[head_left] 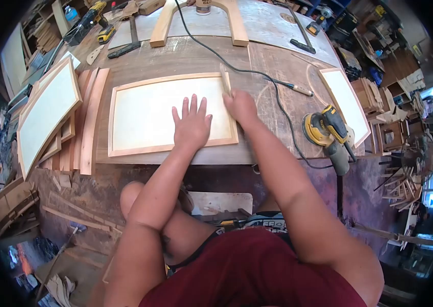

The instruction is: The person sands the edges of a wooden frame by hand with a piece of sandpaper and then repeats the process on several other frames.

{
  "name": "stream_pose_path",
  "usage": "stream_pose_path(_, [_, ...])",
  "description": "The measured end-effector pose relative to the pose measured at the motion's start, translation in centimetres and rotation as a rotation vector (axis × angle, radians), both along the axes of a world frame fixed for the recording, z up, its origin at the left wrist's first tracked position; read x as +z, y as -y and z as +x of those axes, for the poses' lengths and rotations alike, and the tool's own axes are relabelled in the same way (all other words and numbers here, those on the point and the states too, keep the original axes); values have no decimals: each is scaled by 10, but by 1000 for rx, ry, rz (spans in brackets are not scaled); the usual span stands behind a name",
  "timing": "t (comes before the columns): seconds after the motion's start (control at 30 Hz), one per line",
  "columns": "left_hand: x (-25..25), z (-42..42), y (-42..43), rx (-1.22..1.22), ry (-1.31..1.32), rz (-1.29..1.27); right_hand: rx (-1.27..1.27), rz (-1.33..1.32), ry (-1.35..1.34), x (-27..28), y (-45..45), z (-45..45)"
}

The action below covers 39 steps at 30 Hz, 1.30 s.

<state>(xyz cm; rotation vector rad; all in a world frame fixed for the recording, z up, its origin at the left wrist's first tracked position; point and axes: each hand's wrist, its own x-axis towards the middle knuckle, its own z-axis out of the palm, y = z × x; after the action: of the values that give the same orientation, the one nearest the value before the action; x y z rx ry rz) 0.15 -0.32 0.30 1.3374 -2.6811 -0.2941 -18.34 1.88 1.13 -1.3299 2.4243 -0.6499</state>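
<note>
A wood-framed panel with a white face (142, 115) lies flat on the workbench in front of me. My left hand (192, 125) rests palm down on the white face, fingers spread. At the panel's right edge, my right hand (241, 107) is closed around a thin tan strip (225, 81), which stands up along the wooden frame near its upper right corner. The strip is slightly blurred, and its exact kind cannot be made out. A yellow and black sander (318, 128) sits on the bench to the right of my right forearm.
A dark cable (211, 49) crosses the workbench (175, 56). Beyond it are clamps (133, 36) and an arched wooden piece (163, 25). Framed panels (48, 115) and boards (94, 120) lean at left; another panel (347, 105) lies right. A drill (91, 23) lies far left.
</note>
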Motion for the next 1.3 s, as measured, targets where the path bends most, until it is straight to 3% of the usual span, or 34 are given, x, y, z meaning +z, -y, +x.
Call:
stream_pose_path(0.13, [2, 2, 0, 2, -20, 2, -13, -65, -3, 0, 55, -25])
stream_pose_path(0.4, [2, 3, 0, -12, -25, -4, -21, 26, 2, -4, 63, -33])
stream_pose_path(0.47, [0, 2, 0, -18, -43, -17, 0, -94, 9, -11, 73, -39])
stream_pose_path(0.7, [-1, 2, 1, -8, -52, -20, 3, -4, 51, -8, 51, -28])
stream_pose_path(0.9, [-2, 2, 0, -4, -37, -13, 27, -195, -50, -7, 35, -17])
stream_pose_path(1.1, [-4, 1, 1, -4, -38, -16, 26, -1, 32, 8, -69, 34])
stream_pose_path(1.3, [-4, 2, 1, -3, -35, -13, 29, -36, 41, 5, -67, 31])
